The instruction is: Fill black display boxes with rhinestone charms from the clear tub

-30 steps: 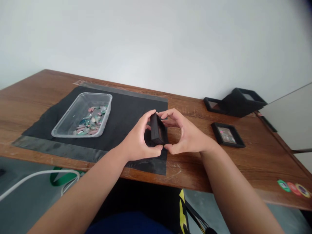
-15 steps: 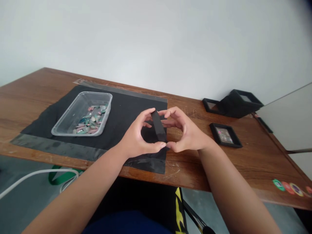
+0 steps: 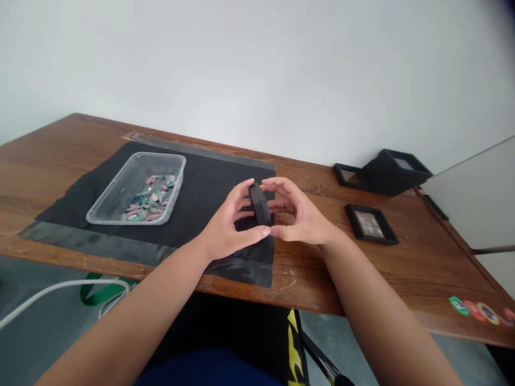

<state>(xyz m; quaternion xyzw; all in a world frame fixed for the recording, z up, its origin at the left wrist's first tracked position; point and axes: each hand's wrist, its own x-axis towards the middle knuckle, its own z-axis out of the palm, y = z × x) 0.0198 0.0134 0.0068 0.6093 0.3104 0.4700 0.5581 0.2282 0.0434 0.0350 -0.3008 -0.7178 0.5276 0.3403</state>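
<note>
A small black frame (image 3: 260,205) is tilted up on edge between my two hands, over the right edge of the black mat (image 3: 205,185). My left hand (image 3: 233,222) grips its left side, thumb along the near end and fingers around the far end. On the other side, my right hand (image 3: 295,212) holds it too, with its thumb tip near the left thumb. The face of the frame is turned out of sight.
A clear plastic box (image 3: 96,212) with several pink and green pieces (image 3: 151,201) stands on the mat at left. On the wooden table (image 3: 317,279) at right are a black frame (image 3: 356,228) and stacked black frames (image 3: 382,177). Round stickers (image 3: 475,310) mark the near right edge.
The black frame has turned slightly between my hands, and its near end has shifted a little away from me. My right hand has moved slightly left.
</note>
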